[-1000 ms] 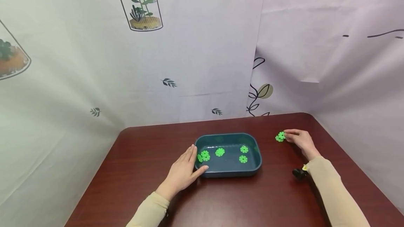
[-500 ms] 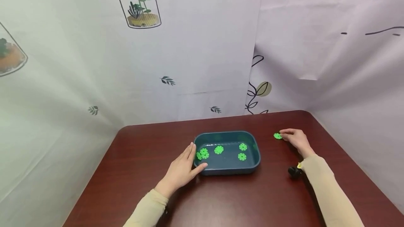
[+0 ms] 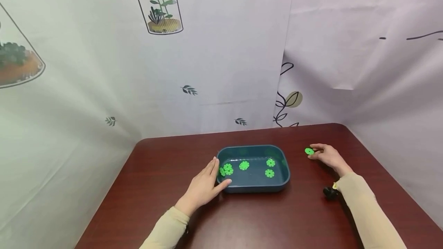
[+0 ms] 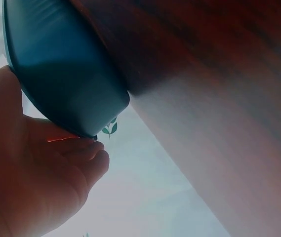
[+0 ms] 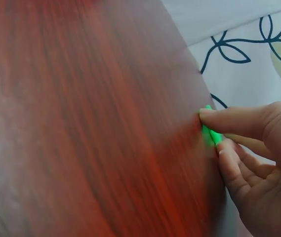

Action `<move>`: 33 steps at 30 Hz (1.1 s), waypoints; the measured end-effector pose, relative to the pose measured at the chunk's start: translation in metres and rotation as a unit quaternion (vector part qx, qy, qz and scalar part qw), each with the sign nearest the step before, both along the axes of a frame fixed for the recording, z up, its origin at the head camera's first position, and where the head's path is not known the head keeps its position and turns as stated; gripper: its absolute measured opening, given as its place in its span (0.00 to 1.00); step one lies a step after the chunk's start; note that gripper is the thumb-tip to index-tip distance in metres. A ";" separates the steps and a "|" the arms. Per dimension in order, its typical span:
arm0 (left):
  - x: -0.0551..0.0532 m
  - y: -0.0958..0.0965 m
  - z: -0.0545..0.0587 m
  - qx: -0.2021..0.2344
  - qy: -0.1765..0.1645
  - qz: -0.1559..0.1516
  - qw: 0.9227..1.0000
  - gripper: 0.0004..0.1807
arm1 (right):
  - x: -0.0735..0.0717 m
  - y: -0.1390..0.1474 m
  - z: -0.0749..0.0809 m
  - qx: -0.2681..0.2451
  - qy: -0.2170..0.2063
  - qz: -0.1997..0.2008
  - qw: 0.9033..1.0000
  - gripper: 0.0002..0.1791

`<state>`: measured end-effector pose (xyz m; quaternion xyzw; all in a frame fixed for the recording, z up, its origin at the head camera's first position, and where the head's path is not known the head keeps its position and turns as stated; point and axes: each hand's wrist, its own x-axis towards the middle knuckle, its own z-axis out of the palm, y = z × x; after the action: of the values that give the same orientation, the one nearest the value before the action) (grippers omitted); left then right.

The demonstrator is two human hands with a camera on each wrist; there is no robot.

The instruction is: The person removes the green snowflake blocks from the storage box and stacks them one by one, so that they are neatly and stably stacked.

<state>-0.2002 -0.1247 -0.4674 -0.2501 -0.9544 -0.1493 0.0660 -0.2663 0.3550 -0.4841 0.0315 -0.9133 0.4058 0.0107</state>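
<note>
In the head view, my left hand (image 3: pixel 200 187) rests against the left end of a dark blue rectangular tray (image 3: pixel 254 189), fingers straight along its side and thumb over the front corner. The left wrist view shows the tray's outer wall (image 4: pixel 71 74) with my fingertips right at the rim. At the back right, my right hand (image 3: pixel 328 156) holds a green notched snowflake disc (image 3: pixel 309 151) between thumb and fingers. The right wrist view shows this disc (image 5: pixel 210 131) nearly edge-on between the fingertips, close over the table.
Several green snowflake discs (image 3: pixel 269 173) lie in the tray, some overlapping at its left end. A small black object (image 3: pixel 330 193) is by the right sleeve. The dark red wooden table (image 3: pixel 256 222) ends at patterned cloth walls (image 3: pixel 207 68).
Two overlapping discs showed beside my right hand at first; now one shows. My right fingers have spread around this disc. The left hand stays on the tray, and the head view has shifted slightly.
</note>
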 end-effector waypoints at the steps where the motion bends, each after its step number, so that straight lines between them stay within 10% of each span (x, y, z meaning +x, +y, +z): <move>1: 0.000 0.000 -0.001 0.000 0.000 0.000 1.000 0.52 | -0.001 -0.001 0.000 0.006 0.004 0.003 1.000 0.33; 21: 0.001 -0.008 0.001 0.002 -0.002 0.009 1.000 0.53 | -0.013 -0.009 0.005 0.043 0.008 0.008 0.999 0.30; 33: 0.000 -0.004 -0.001 -0.019 0.001 -0.005 1.000 0.52 | 0.011 -0.007 0.024 0.015 -0.014 0.022 1.000 0.36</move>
<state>-0.2000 -0.1283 -0.4679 -0.2565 -0.9556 -0.1315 0.0614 -0.2552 0.3480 -0.4602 0.0464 -0.9183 0.3929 -0.0116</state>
